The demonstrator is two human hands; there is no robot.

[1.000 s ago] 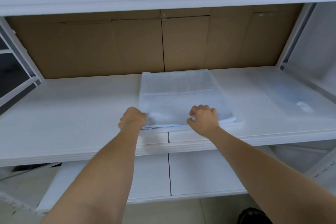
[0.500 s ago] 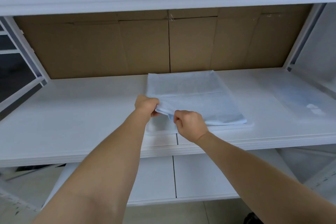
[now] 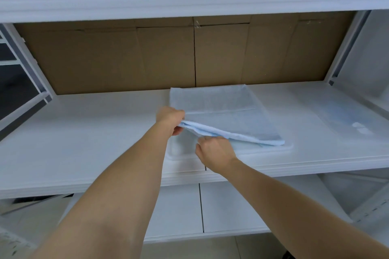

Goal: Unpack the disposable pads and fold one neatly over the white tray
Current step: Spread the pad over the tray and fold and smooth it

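Blue pad (image 3: 227, 120) edge is being pinched by left hand (image 3: 171, 119) and right hand (image 3: 212, 150) over tray (image 3: 288, 147) on shelf (image 3: 84, 132).

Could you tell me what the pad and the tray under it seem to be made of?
Pad: likely thin nonwoven tissue with a blue backing, matte; it droops and creases. Tray: probably smooth white plastic, with a rounded moulded rim.
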